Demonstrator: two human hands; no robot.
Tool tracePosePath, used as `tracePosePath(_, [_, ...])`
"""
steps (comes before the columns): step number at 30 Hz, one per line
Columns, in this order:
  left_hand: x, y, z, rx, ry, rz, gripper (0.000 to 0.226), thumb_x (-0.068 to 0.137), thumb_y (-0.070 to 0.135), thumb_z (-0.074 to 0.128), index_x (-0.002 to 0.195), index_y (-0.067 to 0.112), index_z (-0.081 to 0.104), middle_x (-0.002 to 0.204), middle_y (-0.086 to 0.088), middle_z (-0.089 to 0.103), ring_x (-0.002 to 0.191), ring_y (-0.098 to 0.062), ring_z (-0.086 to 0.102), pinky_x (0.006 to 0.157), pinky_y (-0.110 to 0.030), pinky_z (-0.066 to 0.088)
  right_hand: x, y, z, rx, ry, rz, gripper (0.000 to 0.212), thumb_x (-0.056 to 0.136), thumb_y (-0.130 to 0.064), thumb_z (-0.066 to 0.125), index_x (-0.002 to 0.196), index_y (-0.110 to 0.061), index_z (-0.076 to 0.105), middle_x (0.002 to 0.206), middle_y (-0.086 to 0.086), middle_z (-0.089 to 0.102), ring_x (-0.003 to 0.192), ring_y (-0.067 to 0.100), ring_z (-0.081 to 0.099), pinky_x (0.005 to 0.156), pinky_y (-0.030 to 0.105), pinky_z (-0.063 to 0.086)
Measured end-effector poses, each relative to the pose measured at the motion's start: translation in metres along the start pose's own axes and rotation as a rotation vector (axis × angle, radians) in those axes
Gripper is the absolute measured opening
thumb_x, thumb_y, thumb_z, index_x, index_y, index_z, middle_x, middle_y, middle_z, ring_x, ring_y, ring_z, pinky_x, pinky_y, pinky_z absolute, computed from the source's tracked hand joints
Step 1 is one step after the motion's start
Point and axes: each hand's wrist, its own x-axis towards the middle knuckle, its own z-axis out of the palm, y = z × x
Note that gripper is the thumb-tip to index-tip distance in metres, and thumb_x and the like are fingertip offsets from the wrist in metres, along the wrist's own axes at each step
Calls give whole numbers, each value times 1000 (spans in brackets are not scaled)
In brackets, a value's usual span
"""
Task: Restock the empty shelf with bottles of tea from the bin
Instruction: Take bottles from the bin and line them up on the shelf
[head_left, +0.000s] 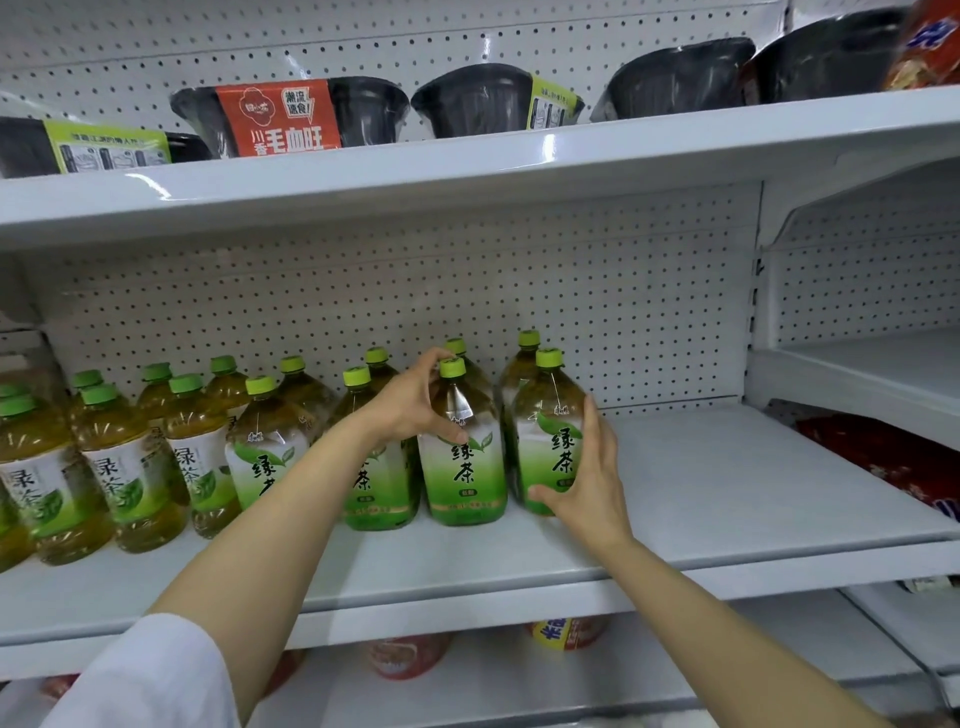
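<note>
Left hand curled round the shoulder of a clear plastic green-tea bottle with lime cap; right hand, fingers straight, pressed flat against the neighbouring green-tea bottle. Both bottles stand upright mid-way along the white metal shelf, at the end of the row, packed tight against those behind. Risk: a sideways nudge could tip the right bottle toward the bare stretch of shelf, or knock the crowded rear bottles. Bin not in view

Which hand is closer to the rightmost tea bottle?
Right. The right hand touches that bottle; the left hand holds the neighbouring bottle to its left.
</note>
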Motion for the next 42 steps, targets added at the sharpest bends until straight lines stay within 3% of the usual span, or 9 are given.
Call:
tracePosePath(10, [1, 0, 1, 58, 24, -2, 110, 56, 17, 95, 143, 29, 29, 150, -7, 40, 139, -26, 36, 101, -29, 32, 2, 2, -2, 19, -25, -3, 137, 59, -20, 91, 150, -42, -9, 156, 0, 15, 144, 22, 22, 110, 45, 37])
tracePosePath(14, [-2, 3, 2, 17, 17, -10, 111, 57, 10, 93, 145, 28, 28, 153, -9, 35, 143, -24, 31, 109, -33, 31, 3, 2, -1, 12, -29, -9, 137, 59, -20, 91, 149, -42, -10, 156, 0, 14, 144, 23, 21, 111, 47, 36])
tracePosePath(20, [-3, 1, 3, -9, 10, -12, 112, 58, 7, 92, 146, 27, 27, 155, -12, 32, 144, -23, 28, 105, -28, 28, 2, 3, -2, 4, -36, -13, 136, 60, -21, 90, 150, -40, -10, 156, 1, 14, 144, 23, 22, 110, 46, 37])
tracePosePath(32, [-2, 0, 4, 75, 37, -20, 115, 55, 18, 95, 146, 30, 25, 154, -12, 35, 143, -25, 30, 112, -39, 31, 2, 1, -4, 0, -59, -7, 134, 63, -20, 89, 150, -38, -11, 156, 0, 11, 144, 20, 20, 112, 40, 33])
tracePosePath(38, [-2, -2, 5, 97, 37, -20, 117, 56, 22, 95, 148, 32, 22, 154, -8, 35, 143, -25, 31, 114, -41, 31, 1, -3, -7, -75, -60, 6, 135, 63, -27, 89, 149, -39, -14, 157, 1, 11, 142, 23, 26, 103, 44, 42])
tracePosePath(42, [-7, 0, 7, 220, 73, -19, 114, 60, 31, 92, 151, 20, 26, 149, -6, 43, 139, -26, 38, 112, -39, 35, 0, -7, -11, -155, -78, 28, 135, 64, -29, 88, 148, -40, -17, 158, 5, 12, 141, 27, 29, 100, 47, 46])
